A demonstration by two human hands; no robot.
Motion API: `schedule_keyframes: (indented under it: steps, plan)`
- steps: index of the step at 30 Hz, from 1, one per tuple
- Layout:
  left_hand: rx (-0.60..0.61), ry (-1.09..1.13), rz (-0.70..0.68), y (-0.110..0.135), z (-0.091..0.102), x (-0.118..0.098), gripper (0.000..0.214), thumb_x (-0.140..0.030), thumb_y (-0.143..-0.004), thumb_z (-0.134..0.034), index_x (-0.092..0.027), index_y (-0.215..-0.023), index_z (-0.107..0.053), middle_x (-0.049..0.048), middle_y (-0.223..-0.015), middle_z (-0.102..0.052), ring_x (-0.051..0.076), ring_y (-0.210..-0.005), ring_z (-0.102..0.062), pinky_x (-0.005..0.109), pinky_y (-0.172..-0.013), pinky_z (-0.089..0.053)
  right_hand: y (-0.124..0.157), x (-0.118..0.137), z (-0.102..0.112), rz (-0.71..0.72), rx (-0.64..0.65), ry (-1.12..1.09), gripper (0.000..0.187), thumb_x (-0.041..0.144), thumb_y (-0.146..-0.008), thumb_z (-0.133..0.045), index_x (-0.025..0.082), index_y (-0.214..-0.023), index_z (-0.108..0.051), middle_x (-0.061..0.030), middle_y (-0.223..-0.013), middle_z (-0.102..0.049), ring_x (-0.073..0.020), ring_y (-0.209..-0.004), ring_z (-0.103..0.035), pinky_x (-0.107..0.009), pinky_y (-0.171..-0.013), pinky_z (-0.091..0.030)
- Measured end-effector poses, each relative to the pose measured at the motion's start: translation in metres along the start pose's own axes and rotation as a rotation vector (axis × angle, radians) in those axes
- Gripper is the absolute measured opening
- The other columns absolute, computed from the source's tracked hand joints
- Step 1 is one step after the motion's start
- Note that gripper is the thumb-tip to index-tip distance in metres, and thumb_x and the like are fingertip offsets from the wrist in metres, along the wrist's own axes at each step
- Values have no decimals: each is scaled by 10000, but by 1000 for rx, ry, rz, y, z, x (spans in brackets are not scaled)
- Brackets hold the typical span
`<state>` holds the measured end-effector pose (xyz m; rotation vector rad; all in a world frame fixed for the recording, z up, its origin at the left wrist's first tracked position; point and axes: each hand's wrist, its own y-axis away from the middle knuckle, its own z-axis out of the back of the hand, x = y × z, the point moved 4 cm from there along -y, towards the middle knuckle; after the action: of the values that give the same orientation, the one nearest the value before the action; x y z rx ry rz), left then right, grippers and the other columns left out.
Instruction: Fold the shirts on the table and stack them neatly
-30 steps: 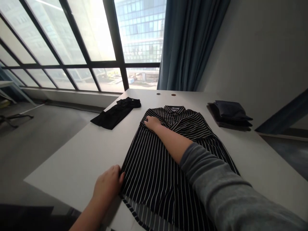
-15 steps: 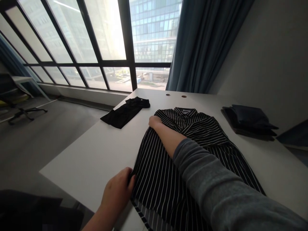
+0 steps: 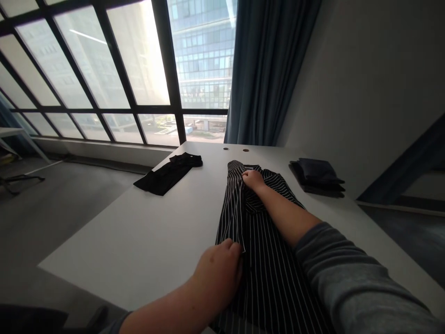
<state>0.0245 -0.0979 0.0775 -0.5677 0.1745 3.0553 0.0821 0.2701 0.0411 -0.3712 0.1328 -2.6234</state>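
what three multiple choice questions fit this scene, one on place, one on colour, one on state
1. Where is the folded dark stack? A left of the striped shirt B right of it C on the floor
2. Colour of the right sleeve? A red B grey C white
3. State of the striped shirt? A one side folded in B on a hanger C balled up

1 B, it lies right of the shirt. 2 B, the sleeve reads grey. 3 A, the folded edge shows by the left hand.

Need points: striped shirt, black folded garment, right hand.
Striped shirt [image 3: 271, 278]: head view, front panel.
Black folded garment [image 3: 168, 174]: head view, middle of the fold.
Right hand [image 3: 253, 180]: head view, back of hand.
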Motion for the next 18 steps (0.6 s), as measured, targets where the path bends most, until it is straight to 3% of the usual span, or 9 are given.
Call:
schedule_keyframes:
  steps: [4, 7, 10, 13, 15, 18]
  plan:
    - [133, -15, -78, -5, -32, -29, 232, -310, -972, -556, -203, -1104, -713, 117, -1104, -732, 308, -1045, -717, 421, -917, -552, 36, -36, -29, -65, 58, 41, 430, 330, -984, -484, 176, -1272, -763, -143, -1296, -722, -305, -1228, -634, -363, -1080, -465]
    - [180, -13, -53, -12, -48, -31, 354, -467, -982, -549, -184, -1105, -723, 144, -1079, -741, 347, -1054, -709, 485, -934, -553, 52, -46, -51, -86, 60, 57, 507, 464, -991, -502, 201, -1376, -702, -158, -1431, -619, -339, -1334, -546, -421, -1143, -421]
    - [36, -49, -74, -25, -58, -16, 355, -408, -1021, -484, -191, -1176, -719, 145, -1187, -724, 326, -1167, -664, 491, -1025, -525, 57, -51, -64, -115, 22, 52, 566, 536, -1027, -415, 232, -1443, -648, -157, -1567, -479, -345, -1438, -441, -453, -1192, -365]
    - [-84, -92, -169, -33, -74, 7, 510, -418, -1005, -547, -221, -1475, -575, 142, -1563, -524, 349, -1480, -434, 533, -1209, -383, 57, -56, -75, -129, 18, 44, 607, 572, -1049, -349, 255, -1517, -572, -119, -1699, -293, -337, -1569, -241, -485, -1249, -264]
    - [-59, -93, -223, -34, -89, 21, 650, -498, -1008, -546, -269, -1604, -425, 118, -1704, -331, 368, -1588, -244, 595, -1272, -261, 56, -58, -83, -121, 50, 44, 645, 581, -1061, -299, 253, -1586, -477, -92, -1744, -199, -332, -1608, -120, -518, -1270, -192]
    - [16, -94, -257, -33, -105, 31, 672, -541, -1037, -474, -321, -1653, -321, 92, -1749, -205, 366, -1618, -130, 643, -1282, -189, 56, -58, -93, -107, 97, 37, 696, 595, -1067, -247, 225, -1644, -370, -91, -1752, -189, -330, -1618, -75, -544, -1280, -125]
